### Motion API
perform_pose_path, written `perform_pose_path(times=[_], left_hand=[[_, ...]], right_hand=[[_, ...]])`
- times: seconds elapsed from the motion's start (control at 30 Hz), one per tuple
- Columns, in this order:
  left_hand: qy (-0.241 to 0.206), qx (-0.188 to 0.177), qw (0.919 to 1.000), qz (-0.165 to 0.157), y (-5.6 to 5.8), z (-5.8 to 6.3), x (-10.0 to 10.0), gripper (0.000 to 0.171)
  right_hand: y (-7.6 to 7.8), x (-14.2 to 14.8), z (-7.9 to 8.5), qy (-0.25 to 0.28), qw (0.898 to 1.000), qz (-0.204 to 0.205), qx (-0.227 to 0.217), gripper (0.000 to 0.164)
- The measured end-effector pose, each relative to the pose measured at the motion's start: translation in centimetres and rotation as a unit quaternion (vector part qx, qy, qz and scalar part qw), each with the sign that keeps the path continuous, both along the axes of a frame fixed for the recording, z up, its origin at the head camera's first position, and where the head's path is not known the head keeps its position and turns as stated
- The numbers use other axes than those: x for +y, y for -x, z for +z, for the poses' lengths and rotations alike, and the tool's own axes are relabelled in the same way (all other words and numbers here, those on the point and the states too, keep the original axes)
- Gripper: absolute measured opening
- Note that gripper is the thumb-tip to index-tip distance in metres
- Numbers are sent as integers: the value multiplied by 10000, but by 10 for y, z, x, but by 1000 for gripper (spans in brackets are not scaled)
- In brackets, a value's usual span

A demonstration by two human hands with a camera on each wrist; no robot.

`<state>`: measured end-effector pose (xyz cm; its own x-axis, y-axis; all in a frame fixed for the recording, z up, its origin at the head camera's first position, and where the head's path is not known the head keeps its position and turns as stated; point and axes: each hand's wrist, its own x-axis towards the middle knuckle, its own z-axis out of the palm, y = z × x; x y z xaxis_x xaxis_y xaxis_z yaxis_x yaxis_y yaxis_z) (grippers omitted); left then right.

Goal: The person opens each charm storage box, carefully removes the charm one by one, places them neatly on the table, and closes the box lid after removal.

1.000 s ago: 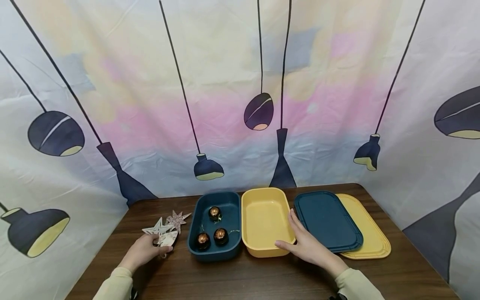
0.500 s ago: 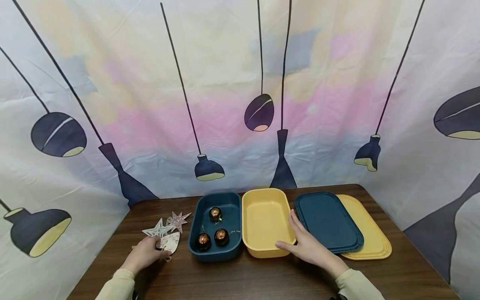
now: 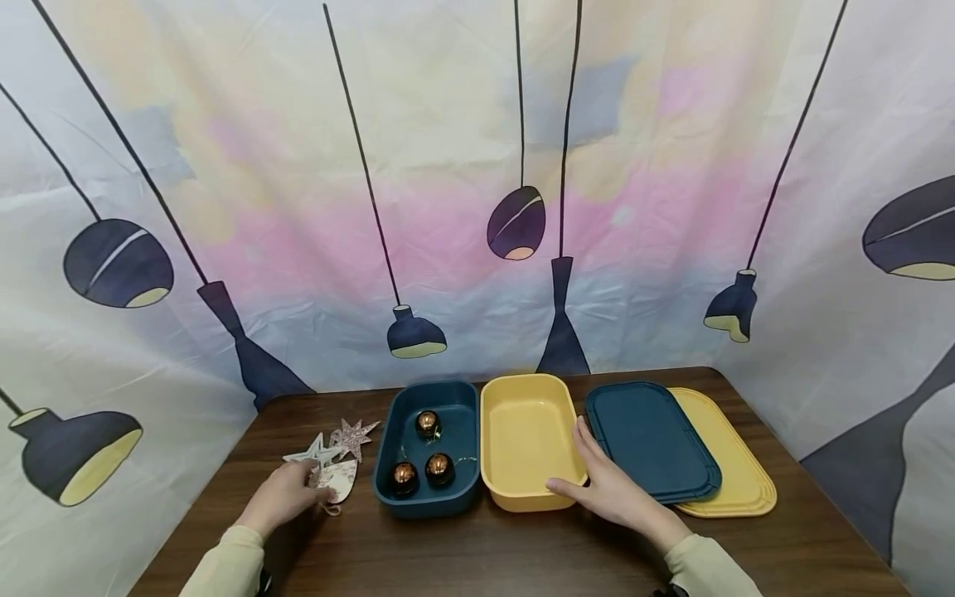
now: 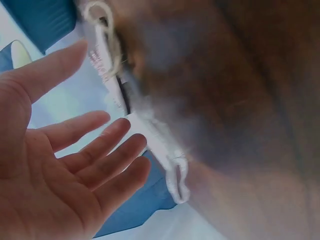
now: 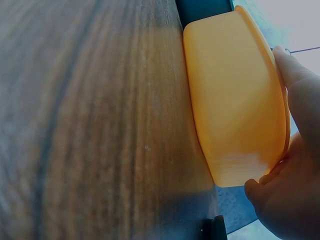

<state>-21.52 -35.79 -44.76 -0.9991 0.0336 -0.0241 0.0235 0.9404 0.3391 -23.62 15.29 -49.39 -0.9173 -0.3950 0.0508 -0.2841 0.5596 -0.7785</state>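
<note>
At the table's left, my left hand [image 3: 283, 497] hovers beside a white printed ornament [image 3: 341, 479] with a cord loop; its fingers are loosely spread, and the left wrist view shows nothing in the palm. Behind the ornament lie a white star [image 3: 313, 450] and a glittery pointed star [image 3: 354, 438]. My right hand [image 3: 608, 489] rests at the near right corner of a yellow box [image 3: 528, 503], the thumb at the front rim and fingers straight along the right side. No contents show in this box. A dark blue box [image 3: 427, 507] beside it holds three shiny copper-brown balls [image 3: 439, 469].
To the right lie a dark blue lid [image 3: 652, 439] and, partly beneath it, a yellow lid [image 3: 734, 464]. The brown wooden table [image 3: 477, 555] backs onto a hanging cloth [image 3: 455, 166] printed with lamps.
The printed ornament, tilted by my left hand a second ago, now lies flat, and the fingers have drawn slightly back to the left. My right hand stays on the yellow box.
</note>
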Motion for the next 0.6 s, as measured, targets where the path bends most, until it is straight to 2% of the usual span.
perform_pose_path(times=[0.07, 0.33, 0.6], left_hand=[[13, 9, 10000, -37, 1, 6, 1, 64], [-280, 357, 9986, -260, 13, 38, 14, 57], [-736, 492, 9953, -394, 34, 67, 39, 61]], right_hand=[[-1, 0, 0, 8, 10000, 12, -21, 106], [0, 1, 3, -1, 10000, -4, -20, 106], [-1, 0, 2, -64, 10000, -2, -29, 107]])
